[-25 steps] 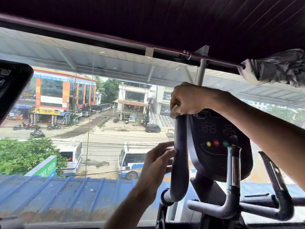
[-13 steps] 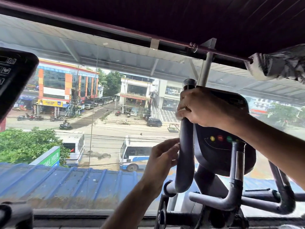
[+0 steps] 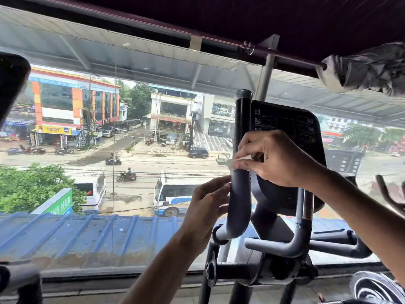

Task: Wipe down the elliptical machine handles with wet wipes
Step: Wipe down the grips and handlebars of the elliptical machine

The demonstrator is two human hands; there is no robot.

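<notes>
The elliptical's left moving handle (image 3: 240,194) is a dark upright tube with a capped top, in front of the black console (image 3: 291,132). My right hand (image 3: 278,159) wraps a white wet wipe (image 3: 230,162) around the tube at mid-height, fingers curled round it. My left hand (image 3: 208,205) rests against the tube's left side just below, fingertips touching the handle near the wipe's lower edge. A grey fixed handlebar (image 3: 282,246) runs below the console.
A large window fills the front, with a street and buses outside. Another machine's dark console (image 3: 11,88) juts in at the left edge. A wrapped roll (image 3: 368,69) hangs at the upper right. The right moving handle (image 3: 390,194) shows at the right edge.
My right hand slid down the handle from its top to mid-height, uncovering the cap and the upper tube. The left hand stayed beside the tube. The view tilted slightly.
</notes>
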